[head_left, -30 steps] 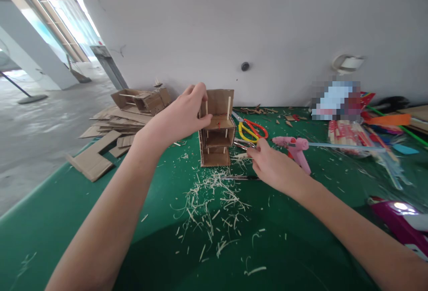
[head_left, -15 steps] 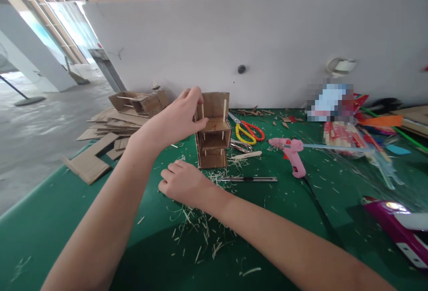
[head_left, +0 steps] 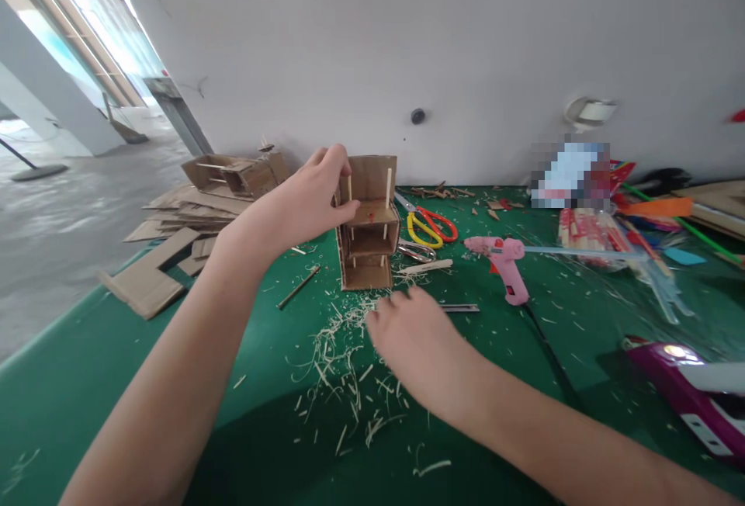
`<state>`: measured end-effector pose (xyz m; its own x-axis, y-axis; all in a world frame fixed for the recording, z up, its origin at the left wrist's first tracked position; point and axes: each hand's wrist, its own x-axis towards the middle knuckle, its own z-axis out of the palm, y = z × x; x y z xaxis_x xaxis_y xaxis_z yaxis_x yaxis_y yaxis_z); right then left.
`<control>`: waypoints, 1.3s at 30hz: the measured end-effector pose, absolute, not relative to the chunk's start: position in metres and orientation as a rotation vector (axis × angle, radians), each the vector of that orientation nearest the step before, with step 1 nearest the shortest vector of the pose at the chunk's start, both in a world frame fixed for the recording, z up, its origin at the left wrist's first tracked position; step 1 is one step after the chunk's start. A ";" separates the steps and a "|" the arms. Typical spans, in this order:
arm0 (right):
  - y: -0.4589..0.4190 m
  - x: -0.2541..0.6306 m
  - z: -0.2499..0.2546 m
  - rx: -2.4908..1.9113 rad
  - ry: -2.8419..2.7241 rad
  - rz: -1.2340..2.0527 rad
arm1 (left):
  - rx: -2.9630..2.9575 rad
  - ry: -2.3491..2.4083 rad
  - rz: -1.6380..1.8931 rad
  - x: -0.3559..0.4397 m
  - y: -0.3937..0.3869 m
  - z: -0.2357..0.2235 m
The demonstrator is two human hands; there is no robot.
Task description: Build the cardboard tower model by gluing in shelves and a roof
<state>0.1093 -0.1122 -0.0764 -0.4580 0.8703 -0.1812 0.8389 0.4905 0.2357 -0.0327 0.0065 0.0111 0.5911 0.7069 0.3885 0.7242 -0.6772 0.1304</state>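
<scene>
Bright, cool light enters at upper left, washing out the translucent panel (head_left: 113, 44) and leaving sheen on the floor (head_left: 75, 195); the pale wall (head_left: 291, 64) is softly lit; a broad, dark shadow (head_left: 256, 444) covers the near part of the desk (head_left: 233, 362); glare spots the purple device (head_left: 687, 393) towards the right edge; the right hand (head_left: 416, 343) is motion-blurred, the left hand (head_left: 314, 195) clearer; wide-angle distortion stretches the frame's sides; pixelation hides one patch (head_left: 567, 172) near the far right corner.
</scene>
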 end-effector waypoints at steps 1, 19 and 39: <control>-0.116 0.123 -0.076 1.503 2.400 0.167 | -2.763 -1.245 -0.642 -0.032 0.007 0.011; -0.114 0.206 -0.103 1.764 2.562 0.385 | -2.732 -1.262 -0.620 -0.034 0.007 0.011; -0.117 0.205 -0.114 1.769 2.391 0.555 | -2.700 -1.266 -0.646 -0.033 0.013 0.007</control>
<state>0.2052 -0.1166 -0.1143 -0.3119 0.9422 0.1220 0.8997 0.2516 0.3568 -0.0334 0.0130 0.0072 0.5671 0.7137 0.4111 0.7518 -0.6524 0.0958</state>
